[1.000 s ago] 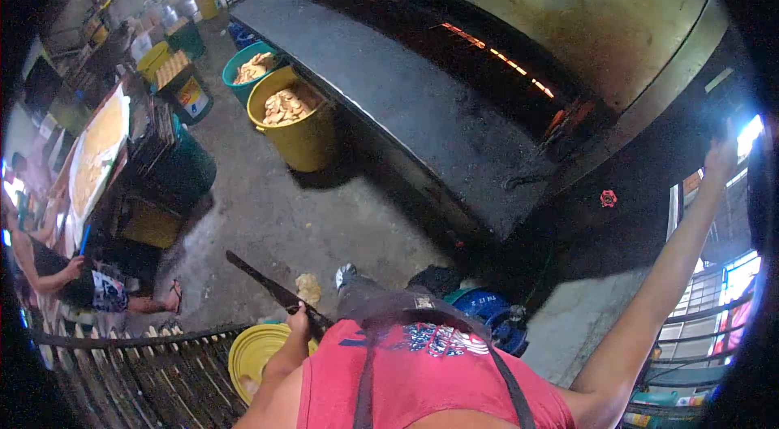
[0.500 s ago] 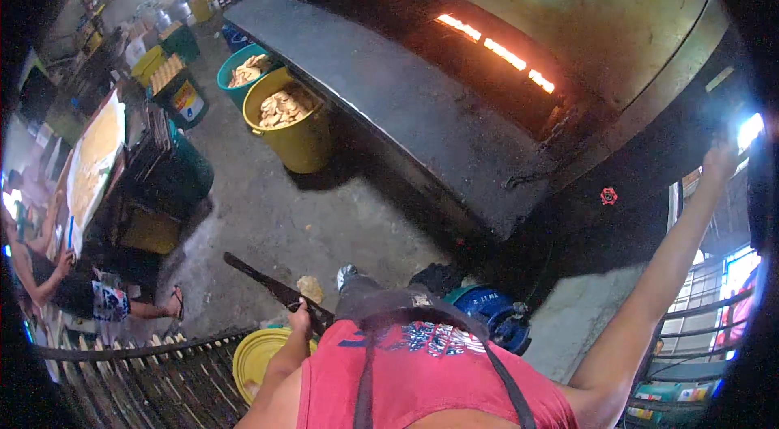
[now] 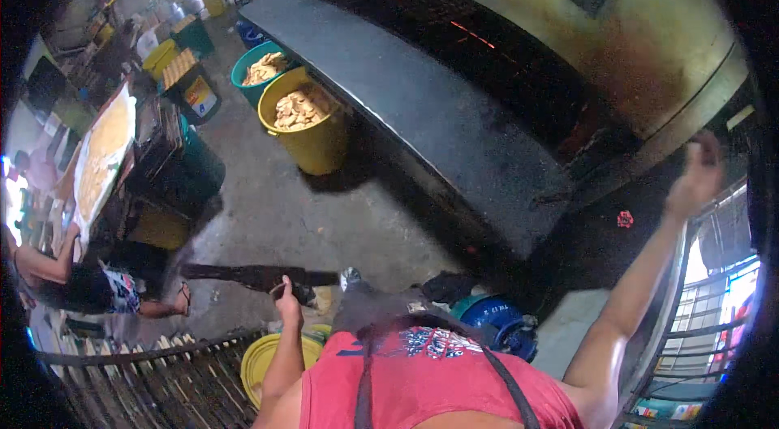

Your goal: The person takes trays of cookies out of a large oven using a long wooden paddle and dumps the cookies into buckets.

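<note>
Tool [image 3: 247,275] (1, long, dark, flat) over grey floor [image 3: 251,210], L hand [image 3: 289,306] clamped on it; R hand [image 3: 696,181] raised, blurred, can't tell grip. Beyond, 2 tubs w/ tan pieces [image 3: 300,111]: teal tub [image 3: 253,94], yellow tub [image 3: 312,146]; long dark-grey counter [image 3: 389,108] btwn tubs & dark recess [image 3: 503,72].

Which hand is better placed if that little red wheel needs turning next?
Probably the right hand: it's raised on the same side as the red wheel and looks nearer. The left hand is farther off and seems to hold a long dark tool.

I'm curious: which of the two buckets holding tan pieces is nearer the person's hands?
The yellow bucket, in front; the teal bucket stands farther back.
</note>
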A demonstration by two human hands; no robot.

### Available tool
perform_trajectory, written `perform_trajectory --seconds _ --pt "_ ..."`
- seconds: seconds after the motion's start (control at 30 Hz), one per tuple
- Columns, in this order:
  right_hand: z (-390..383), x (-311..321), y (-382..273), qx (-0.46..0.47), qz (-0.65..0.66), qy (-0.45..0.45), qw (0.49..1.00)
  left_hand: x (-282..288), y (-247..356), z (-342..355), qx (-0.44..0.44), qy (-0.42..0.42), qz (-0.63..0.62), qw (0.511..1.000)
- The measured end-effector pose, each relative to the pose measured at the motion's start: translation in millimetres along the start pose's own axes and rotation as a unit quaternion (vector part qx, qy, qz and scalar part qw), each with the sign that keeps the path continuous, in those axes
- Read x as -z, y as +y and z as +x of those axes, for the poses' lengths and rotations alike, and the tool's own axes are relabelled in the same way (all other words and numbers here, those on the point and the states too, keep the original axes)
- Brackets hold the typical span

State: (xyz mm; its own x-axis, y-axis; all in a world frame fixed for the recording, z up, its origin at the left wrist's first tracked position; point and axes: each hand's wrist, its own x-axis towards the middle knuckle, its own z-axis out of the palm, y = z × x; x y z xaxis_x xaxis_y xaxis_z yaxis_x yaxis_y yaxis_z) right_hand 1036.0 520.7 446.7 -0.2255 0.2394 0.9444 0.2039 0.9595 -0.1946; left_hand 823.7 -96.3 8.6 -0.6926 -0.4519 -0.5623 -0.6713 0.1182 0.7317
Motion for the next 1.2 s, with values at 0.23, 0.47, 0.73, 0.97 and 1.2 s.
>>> perform_trajectory --seconds 0.23,0.47,0.73,0.97,1.2 --pt "-209.3 -216.0 -262.7 0.108 0.220 -0.527 0.814 -4.8 143.5 39.3 -0.065 -0.295 -0.265 0.916" --pt "-244.6 -317.0 -372.8 0.071 0.194 -0.630 0.748 -16.6 277.1 79.5 -0.045 -0.377 -0.215 0.900" --pt "-131.4 -418.3 -240.8 -0.174 -0.123 -0.409 0.887 13.0 298.1 202.0 0.036 -0.388 -0.191 0.901" --pt "-60.3 -520.8 -223.7 -0.150 -0.263 -0.499 0.812 -43.0 358.1 288.7 0.005 -0.434 -0.190 0.881" --pt "-98.0 -498.8 -229.8 -0.165 -0.168 -0.417 0.878 -30.0 386.4 371.9 0.044 -0.368 -0.181 0.911"
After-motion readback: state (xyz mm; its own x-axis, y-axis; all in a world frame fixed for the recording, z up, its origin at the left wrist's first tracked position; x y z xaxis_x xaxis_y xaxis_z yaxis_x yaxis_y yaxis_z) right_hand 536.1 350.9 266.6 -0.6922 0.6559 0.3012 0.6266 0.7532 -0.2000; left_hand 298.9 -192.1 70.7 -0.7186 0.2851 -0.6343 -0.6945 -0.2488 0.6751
